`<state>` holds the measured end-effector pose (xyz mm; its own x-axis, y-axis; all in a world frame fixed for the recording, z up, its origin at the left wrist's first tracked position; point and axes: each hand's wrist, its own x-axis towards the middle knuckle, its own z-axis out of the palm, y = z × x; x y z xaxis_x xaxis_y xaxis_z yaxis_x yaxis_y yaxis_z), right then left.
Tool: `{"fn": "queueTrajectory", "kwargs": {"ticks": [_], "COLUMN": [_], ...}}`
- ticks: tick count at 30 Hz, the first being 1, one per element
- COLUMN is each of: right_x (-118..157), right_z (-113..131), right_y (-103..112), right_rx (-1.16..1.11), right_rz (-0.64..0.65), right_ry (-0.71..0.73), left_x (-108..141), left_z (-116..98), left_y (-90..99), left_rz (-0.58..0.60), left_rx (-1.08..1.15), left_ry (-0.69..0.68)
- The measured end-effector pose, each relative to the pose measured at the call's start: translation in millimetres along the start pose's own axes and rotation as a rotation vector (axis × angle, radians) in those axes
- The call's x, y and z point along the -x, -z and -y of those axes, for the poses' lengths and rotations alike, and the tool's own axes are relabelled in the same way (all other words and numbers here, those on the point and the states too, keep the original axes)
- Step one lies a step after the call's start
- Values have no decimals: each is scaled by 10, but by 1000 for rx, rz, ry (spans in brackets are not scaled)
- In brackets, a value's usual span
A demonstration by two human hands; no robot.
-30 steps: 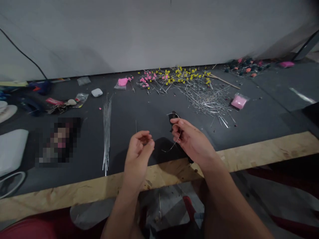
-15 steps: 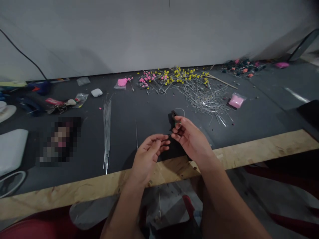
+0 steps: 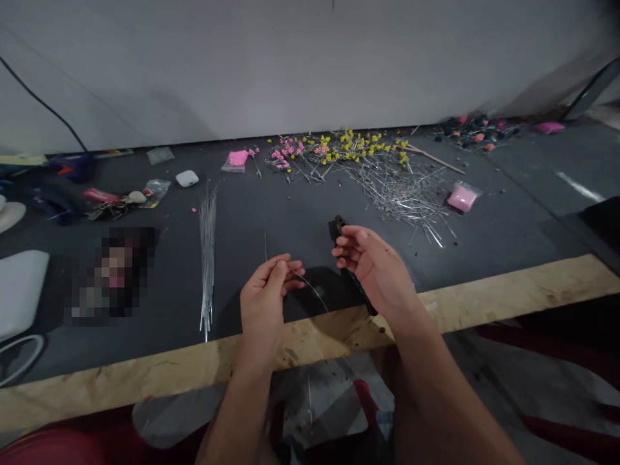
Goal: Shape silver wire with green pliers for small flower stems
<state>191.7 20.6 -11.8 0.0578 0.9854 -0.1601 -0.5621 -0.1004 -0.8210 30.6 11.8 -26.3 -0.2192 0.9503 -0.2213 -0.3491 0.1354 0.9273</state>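
Note:
My left hand (image 3: 265, 294) pinches a thin metal wire (image 3: 312, 289) between thumb and index finger. The wire bows out to the right and its free end droops over the wooden front edge of the table. My right hand (image 3: 375, 265) is apart from it, fingers loosely bent and nothing seen in them. Beneath the right hand lies a pair of pliers (image 3: 364, 298) with dark handles, partly covered by the hand. A single straight wire (image 3: 265, 245) lies just behind my left hand, and a bundle of straight wires (image 3: 207, 258) is farther left.
Wire stems with yellow heads (image 3: 358, 145) and pink heads (image 3: 288, 152) lie along the wall, beside a heap of loose wires (image 3: 407, 197). Pink packets (image 3: 464, 196), a white case (image 3: 186, 179) and keys (image 3: 113, 205) are around them. The wooden edge (image 3: 484, 297) runs along the front.
My hands have moved apart, the left one leftward. My right hand has let go of the wire, which now hangs from the left hand alone. More of the pliers shows.

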Motion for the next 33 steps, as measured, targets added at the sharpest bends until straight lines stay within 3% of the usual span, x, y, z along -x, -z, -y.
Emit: {"fn": "queueTrajectory", "kwargs": {"ticks": [6,12,16,18,23,25,33], "right_x": [91,160,182,181,154,134,49], "right_z": [-74,-53,-90,-119,-131,-116,-57], "right_y": [-3,-22,-99,-126,-141,-138,-90], "right_rx": [368,726,731,675,336,204,30], "right_rz": [205,623,719,644,205,87,-134], "right_ry": [-59,-51,59,95,130,159,190], "left_x": [-121,-163,-149,-138,-101,-87,-5], "left_z": [-53,-105,-115,-118,-106,-97,-108], "left_y": [76,110,120,123,94,67,-23], "left_rz": [-152,-149,-128,-115,-13,23,208], "left_rx": [-226,-195,-174,-151,3,62,200], "left_ry": [-95,-36,3,18,65,69,115]}}
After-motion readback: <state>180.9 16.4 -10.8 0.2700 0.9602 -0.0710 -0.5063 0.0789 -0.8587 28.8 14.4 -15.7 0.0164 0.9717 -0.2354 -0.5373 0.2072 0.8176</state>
